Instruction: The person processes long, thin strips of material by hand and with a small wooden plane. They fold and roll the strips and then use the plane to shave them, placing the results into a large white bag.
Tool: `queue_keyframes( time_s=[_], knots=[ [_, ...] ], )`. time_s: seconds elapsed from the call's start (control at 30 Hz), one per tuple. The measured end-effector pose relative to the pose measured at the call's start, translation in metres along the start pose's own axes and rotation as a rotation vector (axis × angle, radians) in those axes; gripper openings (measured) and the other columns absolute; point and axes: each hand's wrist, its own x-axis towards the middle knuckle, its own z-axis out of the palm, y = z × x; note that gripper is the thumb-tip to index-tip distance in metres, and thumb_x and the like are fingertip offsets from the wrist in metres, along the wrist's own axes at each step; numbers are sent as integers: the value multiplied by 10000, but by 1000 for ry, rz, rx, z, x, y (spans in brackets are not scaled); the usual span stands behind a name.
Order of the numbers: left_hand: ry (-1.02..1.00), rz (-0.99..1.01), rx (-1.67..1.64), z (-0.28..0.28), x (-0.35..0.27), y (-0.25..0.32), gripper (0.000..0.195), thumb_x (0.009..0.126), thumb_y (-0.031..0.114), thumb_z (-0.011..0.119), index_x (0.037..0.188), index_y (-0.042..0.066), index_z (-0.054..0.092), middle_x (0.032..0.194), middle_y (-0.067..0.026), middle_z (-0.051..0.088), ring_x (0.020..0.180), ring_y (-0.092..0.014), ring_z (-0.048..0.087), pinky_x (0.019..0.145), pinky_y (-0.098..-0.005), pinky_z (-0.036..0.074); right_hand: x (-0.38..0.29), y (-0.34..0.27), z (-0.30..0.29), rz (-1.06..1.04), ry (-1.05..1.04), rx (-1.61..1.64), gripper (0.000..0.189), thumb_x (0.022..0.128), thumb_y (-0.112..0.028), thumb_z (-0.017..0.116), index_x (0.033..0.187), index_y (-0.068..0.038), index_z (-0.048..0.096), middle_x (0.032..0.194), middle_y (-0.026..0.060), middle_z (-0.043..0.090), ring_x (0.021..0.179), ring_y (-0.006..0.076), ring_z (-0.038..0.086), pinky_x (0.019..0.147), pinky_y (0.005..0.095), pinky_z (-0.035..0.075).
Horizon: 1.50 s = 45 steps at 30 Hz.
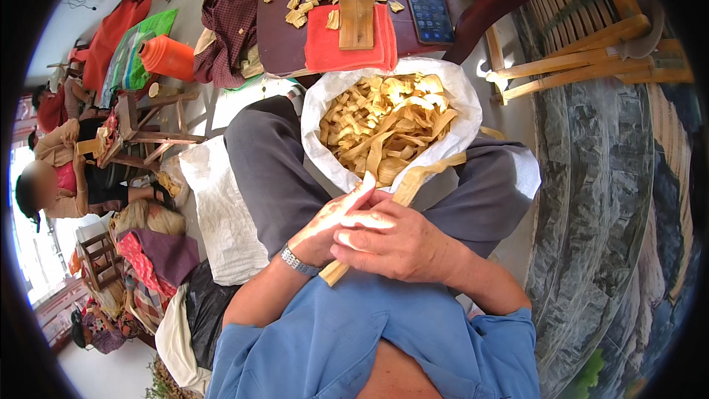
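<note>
My left hand (338,221), with a metal-banded watch (299,261) on its wrist, meets my right hand (393,238) above my lap. A long, flat, pale yellow strip of dried plant fibre (412,184) runs slantwise between them. One end of it sticks out below my fingers, the other bends over towards my right knee. My right fingers close over the strip; my left fingers are partly hidden behind them. Just beyond my hands, between my knees, stands a white woven sack (471,102) with its rim rolled down, full of similar strips and curled pieces (388,122).
Ahead is a dark red table (279,39) with a folded red cloth (327,50), a wooden block (356,22), fibre scraps and a smartphone (430,14). A white sack (227,221) lies to my left. A person (61,177) sits farther left; wooden frames (576,66) are at right.
</note>
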Motion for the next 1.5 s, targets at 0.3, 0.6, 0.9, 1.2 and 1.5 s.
queue_keyframes(
  time_s=[0.3,0.6,0.9,1.2,1.5],
  knots=[
    [194,147,260,74,-4,23,138,1024,208,609,1005,79,562,871,21,586,756,-54,562,679,-217,485,-6,-1,-6,44,83,43,228,797,-120,733,1025,-127,738,1001,-12,679,974,184,651,828,340,517],
    [-200,205,577,25,-7,23,262,998,120,636,1234,11,603,1115,-54,633,1081,-138,565,925,-312,501,-7,16,-11,475,346,352,140,847,-7,716,984,5,689,954,121,695,873,300,671,782,389,533],
    [39,572,1681,54,-14,47,277,898,-46,632,1158,25,571,1052,-150,611,950,-353,625,843,-382,517,-25,33,3,1101,235,644,299,1048,-253,498,943,-5,630,805,6,648,706,92,609,603,246,462],
    [-14,564,1572,35,-2,39,260,930,-53,609,1171,42,591,1116,-100,602,1048,-256,619,910,-334,496,-44,50,0,1262,-35,1212,334,1016,-370,568,983,-44,630,724,18,616,600,97,563,534,238,416],
    [106,414,950,22,5,36,296,1041,65,530,1331,15,567,1121,-41,644,1039,-114,591,924,-268,473,-27,37,-5,1042,207,528,369,923,-345,738,1020,-2,645,848,61,694,777,112,632,686,300,510]
  ],
)
